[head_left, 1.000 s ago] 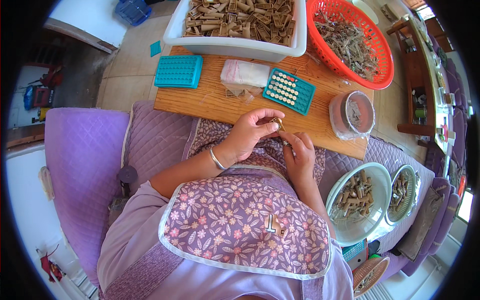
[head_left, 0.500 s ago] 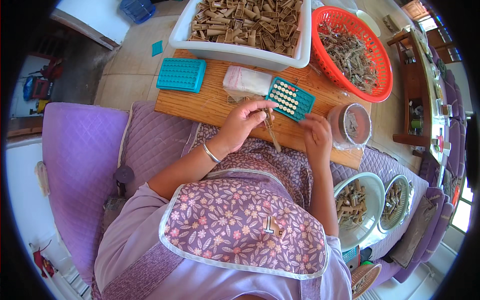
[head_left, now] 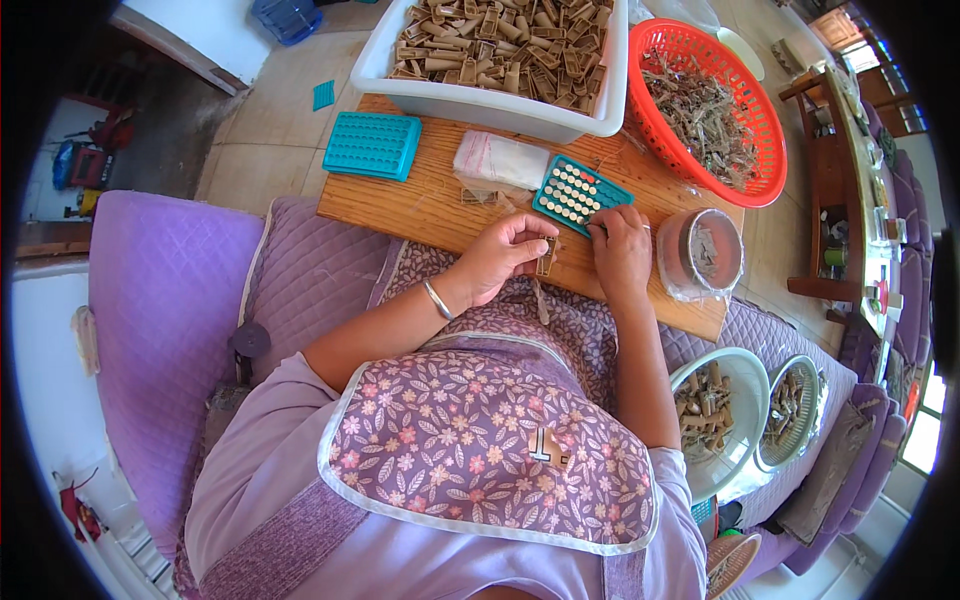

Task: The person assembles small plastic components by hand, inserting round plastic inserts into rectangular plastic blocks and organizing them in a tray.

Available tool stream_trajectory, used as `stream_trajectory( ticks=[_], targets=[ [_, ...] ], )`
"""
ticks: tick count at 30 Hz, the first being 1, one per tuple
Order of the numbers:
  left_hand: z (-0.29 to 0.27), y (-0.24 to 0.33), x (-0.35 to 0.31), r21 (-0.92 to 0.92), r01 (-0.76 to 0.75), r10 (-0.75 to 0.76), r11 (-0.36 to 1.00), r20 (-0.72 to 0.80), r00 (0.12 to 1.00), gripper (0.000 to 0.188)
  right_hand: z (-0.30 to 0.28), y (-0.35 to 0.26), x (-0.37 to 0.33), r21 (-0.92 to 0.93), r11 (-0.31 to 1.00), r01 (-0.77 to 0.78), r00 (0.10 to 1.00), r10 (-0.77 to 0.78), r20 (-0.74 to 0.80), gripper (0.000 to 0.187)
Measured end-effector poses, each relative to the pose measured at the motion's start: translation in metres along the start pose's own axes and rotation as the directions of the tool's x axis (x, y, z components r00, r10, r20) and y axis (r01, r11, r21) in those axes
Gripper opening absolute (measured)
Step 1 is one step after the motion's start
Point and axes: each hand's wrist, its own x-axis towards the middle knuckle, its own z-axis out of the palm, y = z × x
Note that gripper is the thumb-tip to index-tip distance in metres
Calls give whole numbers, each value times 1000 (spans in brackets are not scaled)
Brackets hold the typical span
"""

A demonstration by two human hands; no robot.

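pinching a brown plastic piece (head_left: pixel 546 262) in my left hand (head_left: pixel 495 255), grip narrow, by the near edge of the counter (head_left: pixel 430 210); thin strip (head_left: pixel 542 303) hangs below it. right hand (head_left: pixel 624 250) is at the teal tray (head_left: pixel 612 193) of white discs (head_left: pixel 566 194), fingers bunched, can't tell if they hold anything. risks: a loose pinch could drop the piece onto my apron (head_left: pixel 490 440); pressing the tray's edge could tip it, scattering discs; swinging right could knock the plastic-lined tub (head_left: pixel 674 248).
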Motion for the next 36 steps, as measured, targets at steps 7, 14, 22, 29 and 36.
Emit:
stream_trajectory(
  ticks=[7, 14, 22, 29, 36],
  targets=[
    [-5, -7, 4, -44, 21, -21, 999, -8, 1000, 22, -4, -3, 5, 4, 1000, 18, 998, -18, 55, 7],
    [-5, -6, 5, -91, 27, -26, 996, 11, 1000, 21, -4, 1, 4, 32, 999, 3, 997, -6, 82, 8],
    [-5, -9, 6, -60, 8, -8, 998, 2, 1000, 20, -2, -9, -3, 52, 999, -15, 997, 19, -79, 8],
    [-6, -10, 7, -68, 18, -17, 997, 4, 1000, 19, 2, -3, -1, -21, 999, 40, 999, -40, 6, 7],
    [-8, -11, 7, -56, 30, -31, 998, -5, 1000, 21, -2, -25, -13, 340, 935, -95, 994, 105, -9, 9]
  ],
)
